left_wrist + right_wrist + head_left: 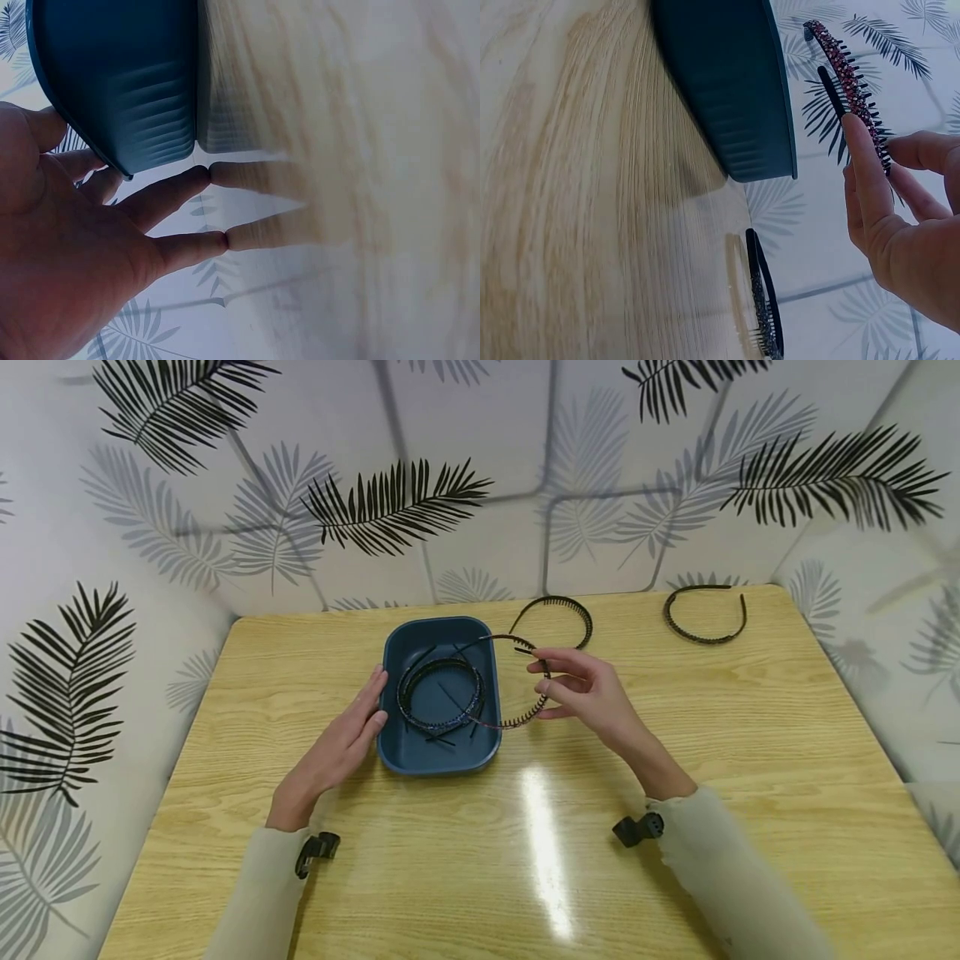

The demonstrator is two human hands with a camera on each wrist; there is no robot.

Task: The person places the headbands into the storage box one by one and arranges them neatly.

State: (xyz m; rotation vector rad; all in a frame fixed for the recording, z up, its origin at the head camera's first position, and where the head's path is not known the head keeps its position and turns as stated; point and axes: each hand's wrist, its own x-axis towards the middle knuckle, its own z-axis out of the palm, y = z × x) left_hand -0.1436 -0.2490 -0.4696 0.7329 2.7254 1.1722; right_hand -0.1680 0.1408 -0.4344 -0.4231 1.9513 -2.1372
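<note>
My right hand [581,689] pinches a toothed headband [517,722] between thumb and fingers, at the right side of a blue bin [438,764]. One end of that headband overlaps the bin in the head view. Red and pale stones [845,71] cover its outer face in the right wrist view. Inside the bin lies a pile of dark, sparkly headbands [438,725]. At the bin's left wall, my left hand [341,747] rests with fingers extended along the rim. In the left wrist view its lower fingertips [217,238] touch the table beside the bin.
Behind and right of the bin, a black toothed headband [587,618] lies on the wooden table [420,877]. Another dark headband [705,639] lies farther right, close to the table's back edge. A wall with a leaf pattern [495,560] stands directly behind the table.
</note>
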